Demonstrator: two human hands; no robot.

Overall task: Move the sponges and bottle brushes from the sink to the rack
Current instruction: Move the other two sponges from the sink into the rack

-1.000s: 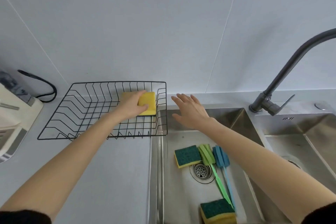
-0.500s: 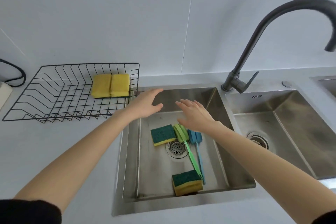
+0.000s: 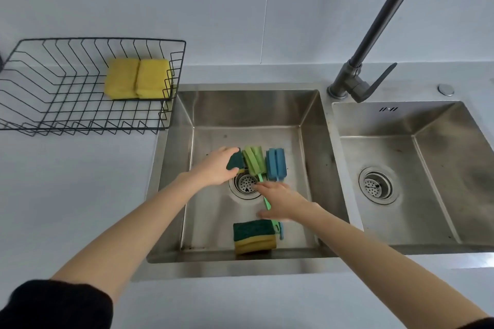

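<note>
Brushed steel sink [image 3: 246,107], square left basin. Left hand [image 3: 213,169] curled round a dark green scouring sponge [image 3: 235,161] beside the perforated drain [image 3: 246,184], thumb and fingers closed on it. Right hand [image 3: 280,201] lies over the thin green handle of the green brush [image 3: 254,159]; fingers spread, whether it grips cannot be told. Blue brush [image 3: 276,164], ribbed foam head, just beside the green one. Second sponge [image 3: 254,236], green pad on yellow foam, at the basin's near wall. Two yellow sponges [image 3: 137,81] side by side in the black wire rack [image 3: 66,104] on the counter
</note>
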